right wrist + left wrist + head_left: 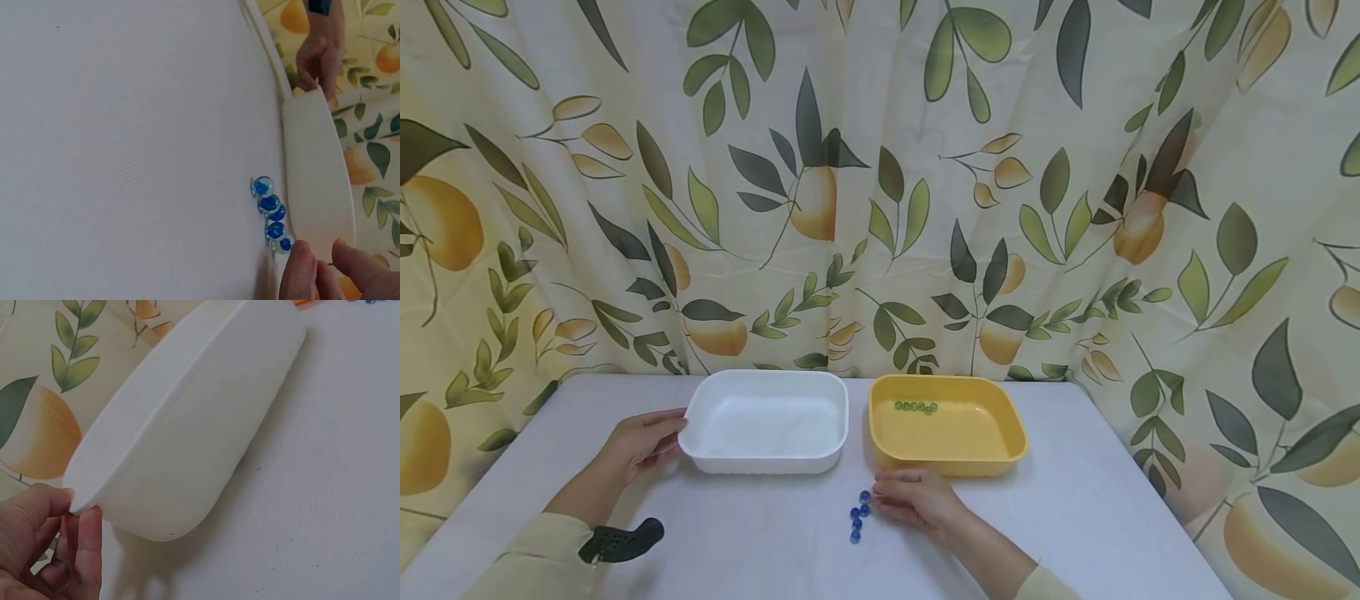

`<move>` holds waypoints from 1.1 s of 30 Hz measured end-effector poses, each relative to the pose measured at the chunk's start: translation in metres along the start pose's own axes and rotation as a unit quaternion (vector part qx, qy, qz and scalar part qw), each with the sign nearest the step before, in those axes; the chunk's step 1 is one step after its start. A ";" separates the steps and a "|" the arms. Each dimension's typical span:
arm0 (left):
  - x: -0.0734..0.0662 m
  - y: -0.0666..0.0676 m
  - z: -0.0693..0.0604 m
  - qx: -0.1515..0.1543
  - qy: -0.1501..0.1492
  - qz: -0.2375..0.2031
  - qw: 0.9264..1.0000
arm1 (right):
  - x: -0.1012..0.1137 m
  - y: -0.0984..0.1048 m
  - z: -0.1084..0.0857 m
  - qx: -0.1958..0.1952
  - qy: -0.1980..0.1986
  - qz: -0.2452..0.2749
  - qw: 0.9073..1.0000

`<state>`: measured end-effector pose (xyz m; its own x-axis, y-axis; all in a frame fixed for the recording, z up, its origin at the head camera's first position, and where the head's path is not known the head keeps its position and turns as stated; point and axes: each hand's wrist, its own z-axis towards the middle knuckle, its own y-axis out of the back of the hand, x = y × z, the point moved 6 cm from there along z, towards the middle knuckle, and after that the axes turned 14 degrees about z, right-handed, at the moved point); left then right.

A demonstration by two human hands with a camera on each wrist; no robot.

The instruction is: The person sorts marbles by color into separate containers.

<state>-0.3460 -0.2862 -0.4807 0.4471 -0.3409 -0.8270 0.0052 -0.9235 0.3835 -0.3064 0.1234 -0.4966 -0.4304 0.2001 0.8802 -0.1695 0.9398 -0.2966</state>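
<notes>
My left hand pinches the left rim of a white rectangular basin between thumb and fingers; the left wrist view shows this grip closely. Just right of a short crooked line of several blue glass marbles, my right hand hovers or rests near the cloth. In the right wrist view its thumb and fingertips stand apart, with nothing visible between them, close to the nearest marble. A yellow basin stands behind the right hand, and several green marbles lie in a row inside it.
Both basins stand side by side toward the back of a table with a white cloth. Behind them hangs a curtain printed with leaves and oranges. A black band is around the left wrist.
</notes>
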 end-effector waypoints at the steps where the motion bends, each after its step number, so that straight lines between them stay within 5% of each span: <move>1: 0.000 0.000 0.000 0.000 -0.001 -0.001 1.000 | -0.001 0.001 0.001 -0.005 -0.001 -0.003 1.000; 14: 0.000 -0.001 -0.001 0.003 -0.009 -0.010 1.000 | -0.005 0.002 0.011 -0.033 0.027 -0.085 0.995; 33: -0.002 0.000 -0.002 -0.001 -0.009 -0.008 1.000 | -0.008 -0.006 0.018 -0.047 0.116 -0.225 0.966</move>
<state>-0.3450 -0.2853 -0.4783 0.4317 -0.3292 -0.8398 0.0135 -0.9286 0.3709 -0.3183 0.1111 -0.5083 -0.1188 -0.1886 0.9748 -0.2080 0.9647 0.1613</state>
